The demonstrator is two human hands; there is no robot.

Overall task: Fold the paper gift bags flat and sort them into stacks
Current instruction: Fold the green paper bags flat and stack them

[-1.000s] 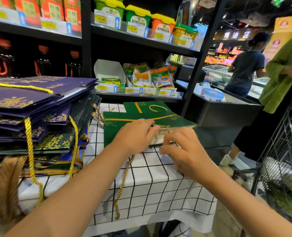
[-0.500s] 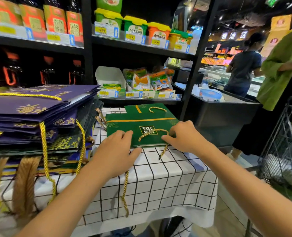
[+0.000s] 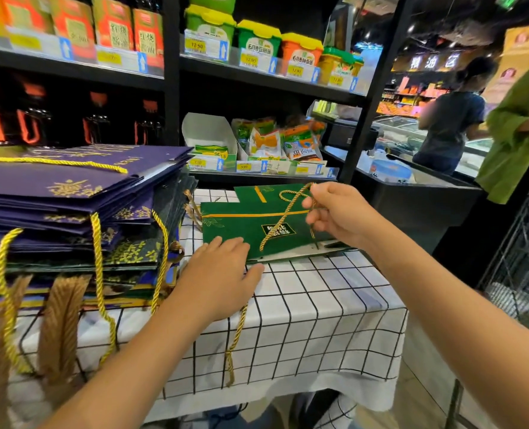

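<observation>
While a tall stack of flattened purple bags (image 3: 71, 193) already sits on the left of the desk (image 3: 319, 305), with darker green and blue bags layered beneath it and gold cords trailing over the edge, the sorting looks well advanced. To its right, further back on the checked cloth, lies a much smaller pile of green bags (image 3: 244, 224): the top one lies flat with its label facing up, and at least one more shows behind it.

The left hand (image 3: 216, 274) rests with fingers straight on the near left corner of the top green bag, pressing it down; this grip is open and holds nothing. The right hand (image 3: 337, 212) is raised just above the bag's right side, its fingers pinching the gold cord handle (image 3: 288, 218), which runs slack from the fingertips down across the bag's face. A second cord (image 3: 235, 342) hangs from under the left hand over the desk's front edge.

By my reading, this bag is folded and placed on its stack, and what is left for it is tidying the handle so it lies on the bag rather than dangling. No unfolded bags show anywhere in view, so I cannot tell how many remain to be done. Store shelves and two other people stand in the background.
</observation>
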